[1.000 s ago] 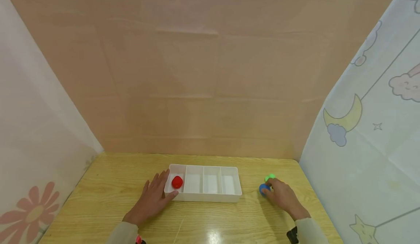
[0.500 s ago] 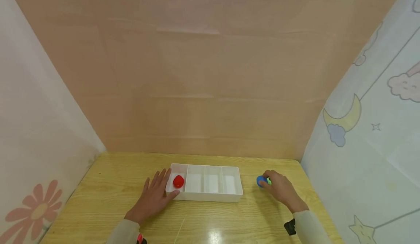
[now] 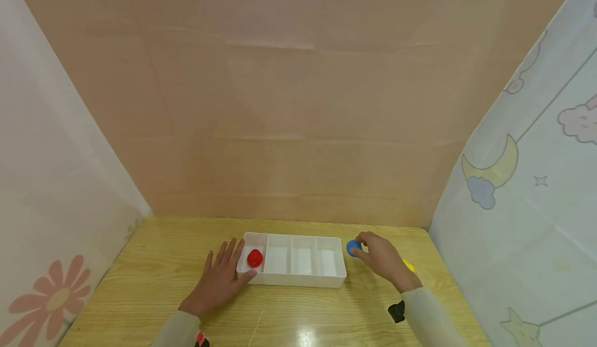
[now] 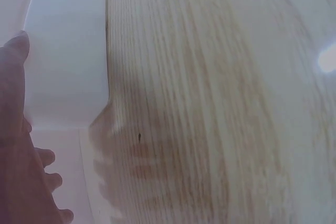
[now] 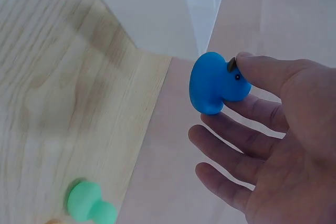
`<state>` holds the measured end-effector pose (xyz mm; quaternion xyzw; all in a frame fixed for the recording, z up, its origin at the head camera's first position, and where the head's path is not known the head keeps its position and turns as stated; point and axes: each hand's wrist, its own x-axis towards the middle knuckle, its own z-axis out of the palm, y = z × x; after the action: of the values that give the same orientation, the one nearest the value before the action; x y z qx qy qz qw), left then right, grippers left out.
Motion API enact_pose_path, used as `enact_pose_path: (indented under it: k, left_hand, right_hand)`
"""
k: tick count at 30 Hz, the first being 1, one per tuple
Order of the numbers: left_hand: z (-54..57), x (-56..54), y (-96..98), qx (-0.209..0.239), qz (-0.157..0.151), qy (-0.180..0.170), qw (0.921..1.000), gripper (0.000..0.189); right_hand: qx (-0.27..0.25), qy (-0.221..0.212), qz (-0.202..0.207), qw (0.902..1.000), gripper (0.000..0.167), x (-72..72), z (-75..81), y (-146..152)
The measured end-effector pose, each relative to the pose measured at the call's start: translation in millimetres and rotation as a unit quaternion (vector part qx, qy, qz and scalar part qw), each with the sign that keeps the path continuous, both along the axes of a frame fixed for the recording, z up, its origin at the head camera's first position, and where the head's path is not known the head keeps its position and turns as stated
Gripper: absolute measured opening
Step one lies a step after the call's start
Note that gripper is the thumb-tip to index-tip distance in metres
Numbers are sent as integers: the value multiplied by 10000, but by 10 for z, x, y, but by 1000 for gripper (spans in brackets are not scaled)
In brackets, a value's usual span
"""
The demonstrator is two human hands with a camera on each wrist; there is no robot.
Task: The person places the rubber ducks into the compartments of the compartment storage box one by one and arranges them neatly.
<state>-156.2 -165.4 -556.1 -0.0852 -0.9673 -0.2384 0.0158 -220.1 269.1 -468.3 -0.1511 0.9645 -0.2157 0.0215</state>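
Observation:
My right hand pinches a small blue rubber duck by its head between thumb and fingers. It holds the duck up just off the right end of a white tray with several compartments in a row. My left hand lies at the tray's left end, fingers extended along the side and thumb at the front edge. In the leftmost compartment sits a red rounded toy. The left wrist view shows only the tray's outer wall beside that hand.
A green rubber duck stands on the wooden table, hidden from the head view. A yellow object shows partly behind my right wrist. A tan sheet rises at the back, with patterned sheets on both sides.
My right hand has picked the blue duck up from the right of the table and carried it left toward the tray. The left hand stays in place on the tray.

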Motion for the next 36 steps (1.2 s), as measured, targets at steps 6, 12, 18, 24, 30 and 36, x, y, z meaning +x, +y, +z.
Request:
enact_pose_path:
  k: [6,12,18,24,30,36]
  left_hand:
    - [-1,0,-1,-6,27,-75,10000,95]
    - [-2,-6,-8,12,18,-133,9999,96]
    - [33,2,1,125,-8,-212,9997,96]
    - [39,4,1,117,-10,-278,9995,96]
    - [59,3,-3,127,-6,-338,9993,97]
    - [61,17,2,173,-31,-333,9993,95]
  right_hand:
    - [0,-41,114,9999,25,-60,48,-153]
    - [-35,-158,132,9998,26,-71,91,-251]
    - [-58,-67,209,9997,26,-87,109,-331]
    - [-43,191,348,9992,23,-118,102,-441]
    - [-134,212,476,9986,23,-135,118,-582]
    - [-187,112,539,9983,24,-136,168,-719]
